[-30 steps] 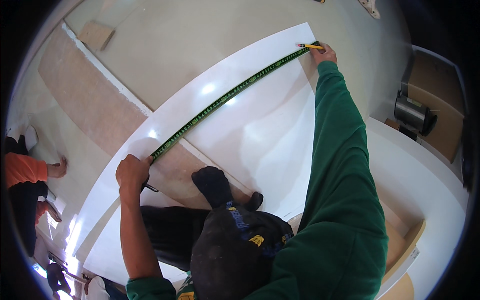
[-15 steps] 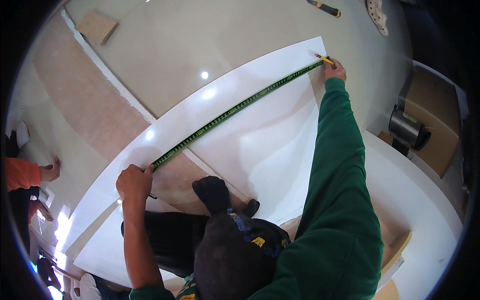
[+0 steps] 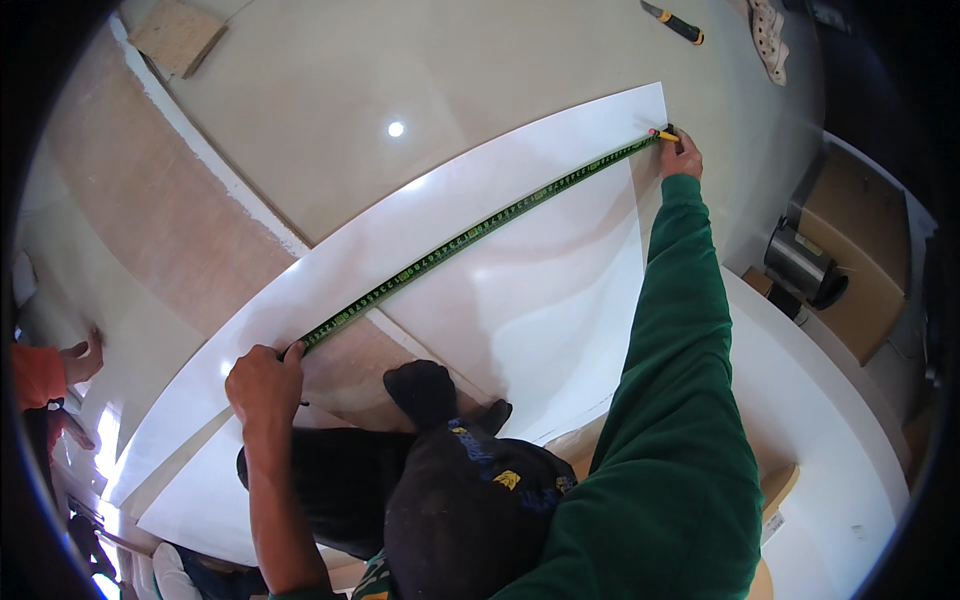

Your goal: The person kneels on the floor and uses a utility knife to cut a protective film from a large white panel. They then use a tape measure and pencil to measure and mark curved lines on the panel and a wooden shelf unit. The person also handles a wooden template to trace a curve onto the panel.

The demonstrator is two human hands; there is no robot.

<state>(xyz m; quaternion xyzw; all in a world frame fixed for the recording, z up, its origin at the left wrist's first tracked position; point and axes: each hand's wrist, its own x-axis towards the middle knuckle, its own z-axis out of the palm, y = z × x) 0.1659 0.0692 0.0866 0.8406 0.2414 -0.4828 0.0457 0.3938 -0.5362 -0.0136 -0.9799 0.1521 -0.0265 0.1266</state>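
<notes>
A green tape measure blade (image 3: 475, 237) with dark markings stretches diagonally over a long curved white board (image 3: 520, 145). My left hand (image 3: 265, 385) grips its near-left end, thumb on top; a thin dark tip shows below this hand. At the far right, my right hand (image 3: 682, 158) is closed by the other end of the blade, close to the board's corner. Between its fingers is a yellow pencil (image 3: 668, 136) with a reddish end. The blade lies nearly straight, a little inside the board's outer curve.
Bare brownish strips (image 3: 170, 210) cross the floor under the board. A utility knife (image 3: 675, 22) and a perforated shoe (image 3: 768, 45) lie at the far right. A wooden piece (image 3: 180, 38) lies far left. A metal cylinder (image 3: 800, 258) sits right. Another person's hand (image 3: 82, 357) shows at the left.
The view has shifted slightly. My hands still hold the tape measure at its two ends, and the pencil lies closer along my right fingers. The other person's hand has moved a little.
</notes>
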